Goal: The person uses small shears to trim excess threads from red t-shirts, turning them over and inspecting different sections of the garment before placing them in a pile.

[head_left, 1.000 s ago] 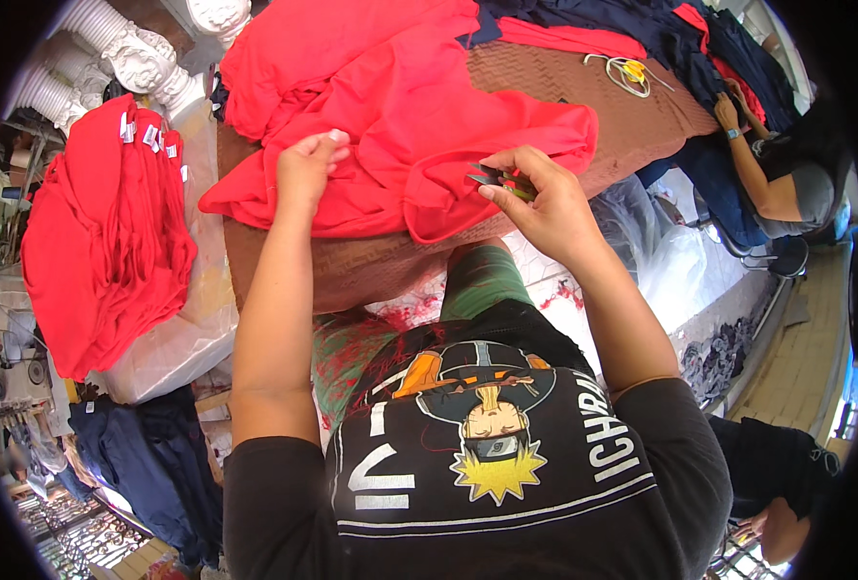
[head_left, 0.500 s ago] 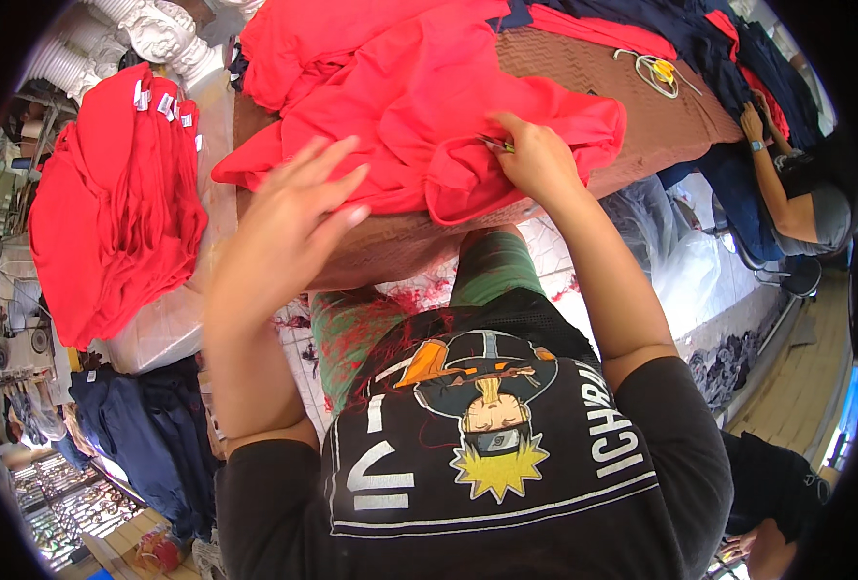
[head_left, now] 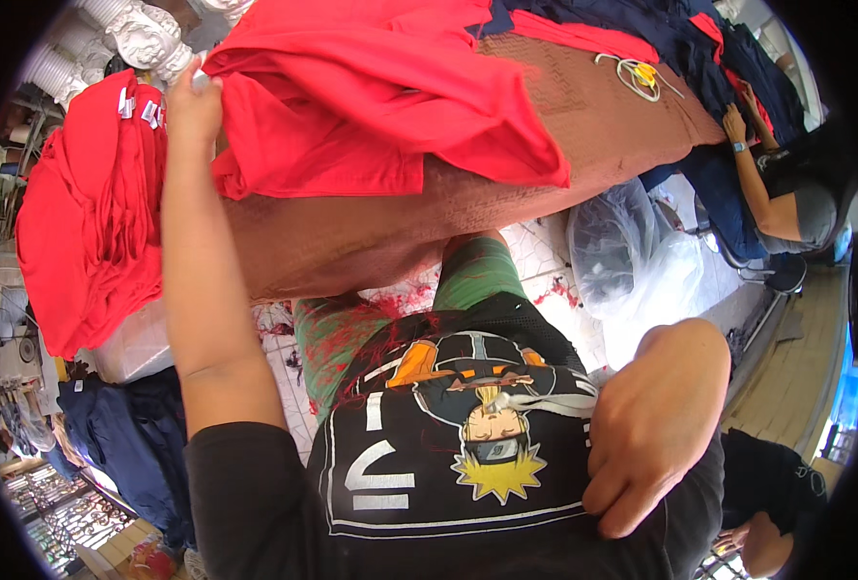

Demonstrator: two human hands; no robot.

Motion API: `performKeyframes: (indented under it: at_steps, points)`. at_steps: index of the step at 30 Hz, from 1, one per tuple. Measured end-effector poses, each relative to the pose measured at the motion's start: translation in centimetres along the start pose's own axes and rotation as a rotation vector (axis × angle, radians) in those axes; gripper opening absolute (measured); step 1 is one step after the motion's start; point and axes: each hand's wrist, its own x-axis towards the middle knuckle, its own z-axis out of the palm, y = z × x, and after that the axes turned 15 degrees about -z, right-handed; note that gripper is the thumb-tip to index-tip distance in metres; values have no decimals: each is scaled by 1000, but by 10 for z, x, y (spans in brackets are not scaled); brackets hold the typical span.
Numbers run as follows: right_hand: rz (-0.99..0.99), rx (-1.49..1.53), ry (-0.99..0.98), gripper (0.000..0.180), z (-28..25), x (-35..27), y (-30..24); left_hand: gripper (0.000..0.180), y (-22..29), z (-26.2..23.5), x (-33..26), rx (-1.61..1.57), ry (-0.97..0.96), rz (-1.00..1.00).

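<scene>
Up on the brown table (head_left: 583, 145), a red shirt (head_left: 371, 97) is spread in loose folds, near the front edge and a bit to the left. Its far left corner is gripped by the left hand (head_left: 192, 101), with the fingers closed tight on the cloth and on something small and white. What that white thing is cannot be told. The shirt looks soft, light and floppy, so it will likely bend and slide when pulled. It is not breakable. A good hold is judged to be at a corner or a hem, pinched firmly, because a loose grip could let the cloth slip away.

The right hand (head_left: 656, 425) is held low by the black printed shirt (head_left: 448, 454), far from the table. Its fingers are curled in loosely and nothing is seen in them.

More red shirts (head_left: 86, 213) are hung to the left of the table. Dark blue clothes (head_left: 680, 39) are piled at the far end. Clear plastic bags (head_left: 632, 261) are seen on the floor to the right. Another person's arm (head_left: 762, 188) is stretched onto the dark clothes at the far right.
</scene>
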Motion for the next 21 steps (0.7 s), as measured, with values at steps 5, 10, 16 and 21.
performKeyframes:
  at_steps: [5, 10, 16, 21]
  points:
    - [30, -145, 219, 24, -4, -23, -40, 50, 17, -23, -43, 104, -509, -12]
    - [11, -542, 548, 15, 14, -39, -33, 32, 34, -11, -84, -76, -789, -9]
    - [1477, -1205, 989, 26, -16, -175, 58, 46, 27, 20, -156, 286, -520, -115]
    - [1650, -1058, 1116, 32, 10, -202, 104, 61, -12, 22, -187, 521, -449, 128]
